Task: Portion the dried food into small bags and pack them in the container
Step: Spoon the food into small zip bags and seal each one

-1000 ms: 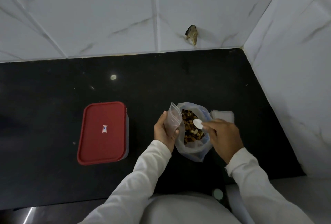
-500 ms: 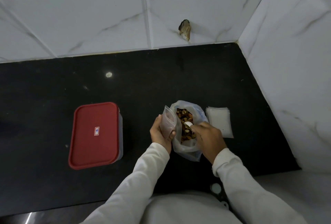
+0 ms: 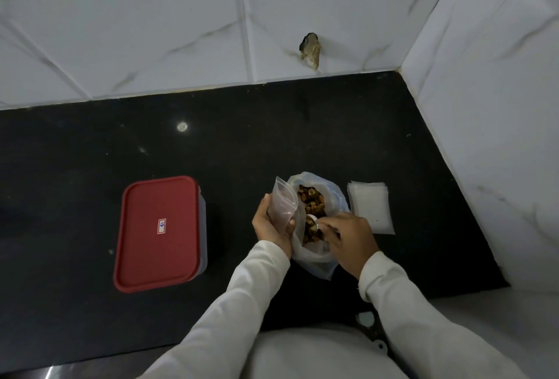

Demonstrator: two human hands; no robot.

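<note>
A large clear plastic bag (image 3: 317, 257) of brown dried food (image 3: 311, 201) stands open on the black counter. My left hand (image 3: 270, 224) grips a small clear zip bag (image 3: 284, 203), held upright and open just left of the big bag. My right hand (image 3: 348, 238) holds a small white spoon (image 3: 311, 219) whose bowl is dipped into the dried food. A container with a red lid (image 3: 158, 233) sits shut to the left, apart from both hands.
A stack of flat empty small bags (image 3: 370, 207) lies right of the big bag. White tiled walls close the counter (image 3: 242, 142) at the back and right. A hole (image 3: 310, 50) shows in the back wall.
My right hand has lowered the white spoon from above the bag's mouth down into the dried food. The left hand keeps holding the small bag. The view shifted slightly.
</note>
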